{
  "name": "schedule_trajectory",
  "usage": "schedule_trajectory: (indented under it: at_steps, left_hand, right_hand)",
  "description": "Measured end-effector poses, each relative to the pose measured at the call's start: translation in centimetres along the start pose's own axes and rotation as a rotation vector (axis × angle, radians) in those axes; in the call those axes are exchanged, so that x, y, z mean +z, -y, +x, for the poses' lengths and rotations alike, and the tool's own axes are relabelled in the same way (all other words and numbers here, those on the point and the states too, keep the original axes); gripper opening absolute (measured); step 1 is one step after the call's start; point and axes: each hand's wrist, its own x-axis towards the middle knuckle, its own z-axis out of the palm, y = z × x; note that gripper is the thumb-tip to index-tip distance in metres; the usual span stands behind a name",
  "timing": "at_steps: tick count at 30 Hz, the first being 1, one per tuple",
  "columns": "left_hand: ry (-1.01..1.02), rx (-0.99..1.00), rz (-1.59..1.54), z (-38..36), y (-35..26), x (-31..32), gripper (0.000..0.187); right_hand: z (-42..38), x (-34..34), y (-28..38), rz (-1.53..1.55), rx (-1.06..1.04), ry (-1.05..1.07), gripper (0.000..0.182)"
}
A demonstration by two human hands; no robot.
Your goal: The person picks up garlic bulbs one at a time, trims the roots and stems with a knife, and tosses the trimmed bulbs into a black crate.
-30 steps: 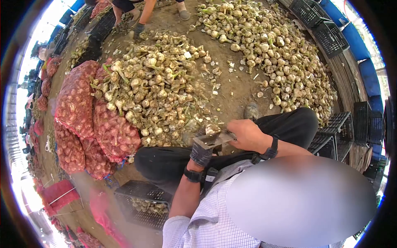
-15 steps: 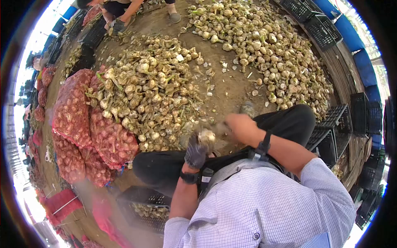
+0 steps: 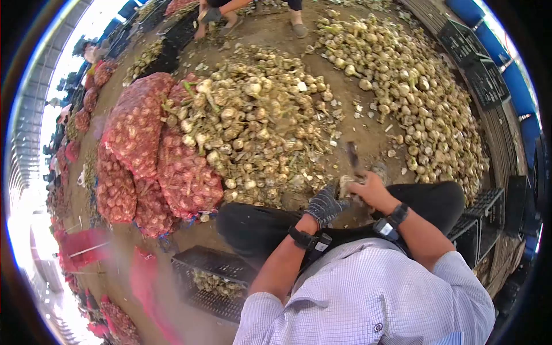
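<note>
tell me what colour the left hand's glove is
The glove is dark grey, clearest in head view.

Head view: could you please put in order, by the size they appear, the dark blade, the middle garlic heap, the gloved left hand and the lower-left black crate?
1. Middle garlic heap
2. Lower-left black crate
3. Gloved left hand
4. Dark blade, somewhat blurred
</note>
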Motion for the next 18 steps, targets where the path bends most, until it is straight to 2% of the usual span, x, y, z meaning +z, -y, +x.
schedule_trajectory:
  at_steps: [2,3,5,6,9,11,12,14,16,18]
  left_hand:
    - [-0.048,0.017,-0.02,0.4,1.8,-0.9,0.076]
    - [-0.13,0.084,0.153,0.4,0.8,-3.0,0.077]
    - [-0.251,0.107,0.129,2.2,2.4,-6.7,0.074]
    - [-0.297,0.109,0.089,3.0,3.8,-8.9,0.073]
    - [-0.465,0.122,0.109,5.7,8.8,-17.3,0.067]
    - [-0.643,0.032,0.424,5.6,10.8,-23.5,0.063]
    - [-0.731,-0.069,0.61,5.0,11.1,-26.3,0.064]
    - [-0.806,-0.368,0.632,4.4,12.9,-30.8,0.062]
    - [-0.861,-0.502,0.713,3.8,15.6,-34.0,0.056]
    - [-0.837,-0.607,0.71,4.1,18.0,-36.2,0.053]
  right_hand:
    - [1.8,-1.4,-1.9,0.242,0.041,0.029,0.049]
    - [4.1,-4.2,-6.0,-0.024,-0.267,-0.068,0.044]
    - [7.4,-7.8,-5.0,0.226,-0.24,-0.376,0.035]
    - [6.6,-9.5,-0.9,0.731,0.129,-0.562,0.031]
    - [5.7,-11.7,3.3,0.613,0.069,-0.498,0.032]
    - [6.1,-11.2,1.6,0.384,0.108,-0.485,0.032]
    - [6.2,-10.5,0.3,0.268,0.128,-0.48,0.032]
    - [6.1,-8.0,-2.4,0.38,0.116,-0.447,0.034]
    - [4.9,-5.6,-2.0,0.354,0.172,-0.32,0.037]
    - [4.4,-4.4,-3.0,0.11,0.226,-0.272,0.041]
